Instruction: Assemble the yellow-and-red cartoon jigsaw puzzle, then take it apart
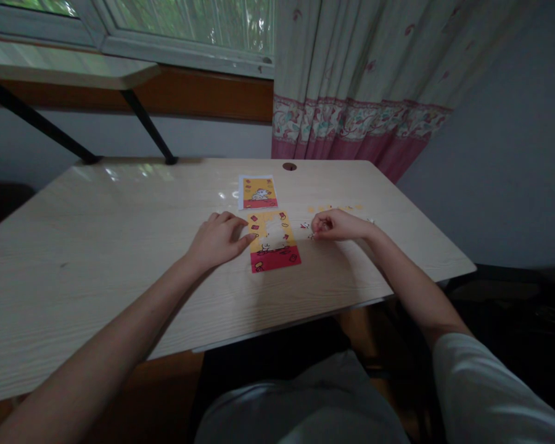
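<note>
A yellow and red jigsaw puzzle (pixel 277 259) lies flat on the desk, with a pale, irregular opening in its middle. My left hand (pixel 219 239) rests at its left edge, thumb and fingers apart, the tips touching the border. To the right of the puzzle, my right hand (pixel 335 224) is closed in a pinch low over the desk; what its fingertips hold, if anything, is hidden. Small loose white puzzle pieces (pixel 304 226) lie just left of those fingers. Behind the puzzle is a picture card (pixel 259 193) showing a white animal on yellow and red.
Several yellow puzzle pieces (pixel 335 208) are strewn behind my right hand. The light wooden desk (pixel 120 246) has a round cable hole (pixel 289 166) near its back edge. A raised shelf (pixel 69 71) on black legs stands at the back left. A curtain (pixel 351 80) hangs behind.
</note>
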`<action>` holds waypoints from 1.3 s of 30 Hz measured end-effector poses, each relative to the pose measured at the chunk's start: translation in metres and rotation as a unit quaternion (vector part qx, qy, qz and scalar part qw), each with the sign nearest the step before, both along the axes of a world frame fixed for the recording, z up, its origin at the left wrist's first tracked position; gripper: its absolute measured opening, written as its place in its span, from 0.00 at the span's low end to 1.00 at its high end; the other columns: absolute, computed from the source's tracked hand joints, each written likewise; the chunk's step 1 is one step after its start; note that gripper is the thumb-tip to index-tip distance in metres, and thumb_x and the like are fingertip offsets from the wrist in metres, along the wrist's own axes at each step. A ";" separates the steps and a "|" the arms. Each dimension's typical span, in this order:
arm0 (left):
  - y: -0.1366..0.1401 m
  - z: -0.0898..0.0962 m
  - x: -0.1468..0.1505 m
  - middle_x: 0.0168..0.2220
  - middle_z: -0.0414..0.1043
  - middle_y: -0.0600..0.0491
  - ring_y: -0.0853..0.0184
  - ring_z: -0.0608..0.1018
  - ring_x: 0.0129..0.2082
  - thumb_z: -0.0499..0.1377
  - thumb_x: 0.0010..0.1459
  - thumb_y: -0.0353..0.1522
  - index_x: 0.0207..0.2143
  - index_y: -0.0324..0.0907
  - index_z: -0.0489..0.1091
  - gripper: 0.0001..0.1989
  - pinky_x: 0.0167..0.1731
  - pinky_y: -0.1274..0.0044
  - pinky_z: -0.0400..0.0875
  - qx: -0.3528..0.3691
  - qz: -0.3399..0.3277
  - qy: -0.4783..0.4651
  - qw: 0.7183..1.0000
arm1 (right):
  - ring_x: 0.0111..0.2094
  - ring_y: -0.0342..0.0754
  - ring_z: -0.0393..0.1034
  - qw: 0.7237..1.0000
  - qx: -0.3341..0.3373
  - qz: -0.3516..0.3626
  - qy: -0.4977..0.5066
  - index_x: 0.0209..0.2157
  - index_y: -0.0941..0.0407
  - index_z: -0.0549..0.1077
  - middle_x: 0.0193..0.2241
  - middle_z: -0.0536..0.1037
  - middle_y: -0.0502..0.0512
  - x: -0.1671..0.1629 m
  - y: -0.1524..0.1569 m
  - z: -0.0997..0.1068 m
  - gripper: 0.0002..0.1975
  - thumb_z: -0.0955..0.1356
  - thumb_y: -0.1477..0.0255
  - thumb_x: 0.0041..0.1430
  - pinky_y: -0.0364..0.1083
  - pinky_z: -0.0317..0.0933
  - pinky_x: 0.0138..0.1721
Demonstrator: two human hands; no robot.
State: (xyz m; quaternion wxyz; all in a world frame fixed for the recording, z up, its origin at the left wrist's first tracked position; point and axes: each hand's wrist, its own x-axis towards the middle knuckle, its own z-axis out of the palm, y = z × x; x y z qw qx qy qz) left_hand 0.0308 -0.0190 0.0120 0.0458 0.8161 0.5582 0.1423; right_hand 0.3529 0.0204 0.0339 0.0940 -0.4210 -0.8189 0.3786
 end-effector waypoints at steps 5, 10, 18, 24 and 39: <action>-0.001 0.001 0.001 0.44 0.71 0.43 0.53 0.71 0.43 0.50 0.58 0.50 0.46 0.39 0.72 0.27 0.44 0.62 0.66 0.003 -0.003 0.017 1.000 | 0.25 0.40 0.64 0.992 -0.059 -0.044 0.099 0.30 0.58 0.70 0.24 0.73 0.50 -0.015 -0.001 -0.003 0.11 0.71 0.67 0.46 0.41 0.56 0.27; -0.002 0.000 0.005 0.45 0.70 0.42 0.52 0.71 0.44 0.52 0.54 0.54 0.47 0.40 0.71 0.31 0.44 0.62 0.66 0.005 -0.002 0.020 1.000 | 0.25 0.39 0.67 0.984 -0.088 -0.061 0.142 0.29 0.58 0.71 0.24 0.74 0.49 -0.047 -0.004 -0.008 0.09 0.72 0.70 0.46 0.40 0.59 0.28; -0.005 -0.001 0.008 0.48 0.68 0.43 0.51 0.70 0.46 0.54 0.53 0.53 0.52 0.41 0.67 0.32 0.45 0.63 0.65 0.006 0.012 0.046 0.999 | 0.25 0.40 0.68 0.980 -0.105 -0.066 0.156 0.30 0.59 0.73 0.24 0.76 0.50 -0.082 -0.012 -0.023 0.06 0.72 0.72 0.49 0.39 0.60 0.27; -0.005 0.000 0.008 0.49 0.68 0.43 0.51 0.69 0.47 0.53 0.53 0.54 0.52 0.40 0.66 0.33 0.45 0.63 0.65 0.002 0.010 0.053 0.999 | 0.27 0.41 0.68 0.990 -0.043 -0.045 0.125 0.33 0.59 0.76 0.26 0.77 0.52 -0.082 -0.011 -0.030 0.07 0.70 0.71 0.52 0.40 0.59 0.28; -0.006 0.001 0.009 0.49 0.68 0.42 0.51 0.69 0.47 0.53 0.53 0.55 0.53 0.41 0.66 0.34 0.45 0.63 0.64 -0.002 0.012 0.057 0.998 | 0.35 0.42 0.71 0.996 0.035 0.030 0.076 0.37 0.58 0.77 0.35 0.79 0.53 -0.089 -0.007 -0.027 0.09 0.66 0.72 0.60 0.42 0.61 0.36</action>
